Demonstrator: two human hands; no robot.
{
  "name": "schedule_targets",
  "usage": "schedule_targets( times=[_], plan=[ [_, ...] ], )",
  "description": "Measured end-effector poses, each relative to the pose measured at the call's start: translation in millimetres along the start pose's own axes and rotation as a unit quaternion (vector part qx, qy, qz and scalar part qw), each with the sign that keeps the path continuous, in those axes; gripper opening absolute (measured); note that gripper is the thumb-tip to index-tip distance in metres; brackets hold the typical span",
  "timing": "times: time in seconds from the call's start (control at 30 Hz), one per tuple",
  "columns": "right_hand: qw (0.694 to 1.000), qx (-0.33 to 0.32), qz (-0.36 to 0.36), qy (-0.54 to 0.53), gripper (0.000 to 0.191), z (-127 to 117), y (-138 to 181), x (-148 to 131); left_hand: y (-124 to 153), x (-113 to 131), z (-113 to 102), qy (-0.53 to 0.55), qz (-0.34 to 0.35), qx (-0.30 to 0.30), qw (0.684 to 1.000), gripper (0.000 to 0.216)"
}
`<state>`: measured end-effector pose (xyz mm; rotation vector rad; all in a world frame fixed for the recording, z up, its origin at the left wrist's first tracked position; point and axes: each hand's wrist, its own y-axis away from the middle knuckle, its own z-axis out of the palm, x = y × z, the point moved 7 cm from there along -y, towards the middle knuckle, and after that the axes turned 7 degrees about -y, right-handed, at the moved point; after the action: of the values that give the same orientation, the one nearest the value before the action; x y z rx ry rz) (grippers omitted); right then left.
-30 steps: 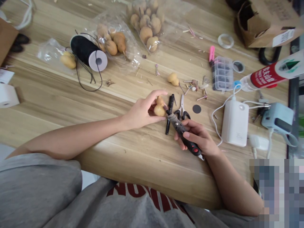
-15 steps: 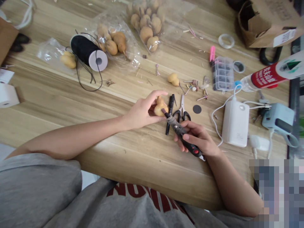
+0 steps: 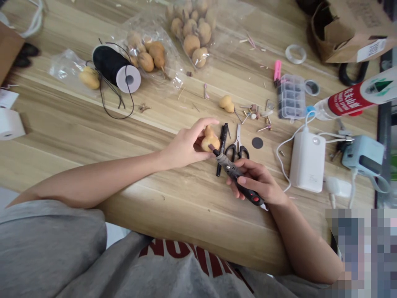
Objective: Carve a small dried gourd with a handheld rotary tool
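Observation:
My left hand point(image 3: 186, 145) is closed round a small tan gourd point(image 3: 209, 140), holding it just above the wooden table point(image 3: 93, 128). In my right hand point(image 3: 259, 182) is a grey and black pen-shaped rotary tool point(image 3: 237, 176) with a red button. Its dark tip touches the gourd's lower right side. A black marker point(image 3: 221, 147) and black-handled scissors point(image 3: 237, 145) lie right behind the tool.
Bags of gourds point(image 3: 190, 31) and a black thread spool point(image 3: 115, 68) lie at the back. A loose gourd point(image 3: 226, 103), small bits point(image 3: 257, 114), a clear parts box point(image 3: 290, 96), a white power bank point(image 3: 307, 159), a glue bottle point(image 3: 356, 97) and a cardboard box point(image 3: 347, 29) crowd the right.
The rotary tool's tip has crept a little left and up across the gourd's side. My left hand has turned the gourd slightly; both arms stay where they were.

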<state>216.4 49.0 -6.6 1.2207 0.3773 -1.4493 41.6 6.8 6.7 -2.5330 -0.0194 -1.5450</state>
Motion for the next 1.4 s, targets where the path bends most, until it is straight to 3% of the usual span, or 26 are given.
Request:
schedule_targets(
  times=[0.17, 1.17, 1.4],
  plan=[
    [0.999, 0.024, -0.016, -0.022, 0.025, -3.5, -1.1, -1.1, -0.2, 0.9, -0.4, -0.001, -0.005, -0.001, 1.000, 0.068],
    [0.999, -0.027, -0.014, -0.027, 0.016, 3.6, 0.4, -0.7, 0.3, 0.3, -0.8, -0.028, 0.001, 0.003, 1.000, 0.069],
    [0.998, -0.006, -0.029, -0.051, 0.017, 0.5, -0.3, -1.8, 0.7, 0.6, -0.2, -0.020, 0.000, -0.003, 1.000, 0.068]
  ],
)
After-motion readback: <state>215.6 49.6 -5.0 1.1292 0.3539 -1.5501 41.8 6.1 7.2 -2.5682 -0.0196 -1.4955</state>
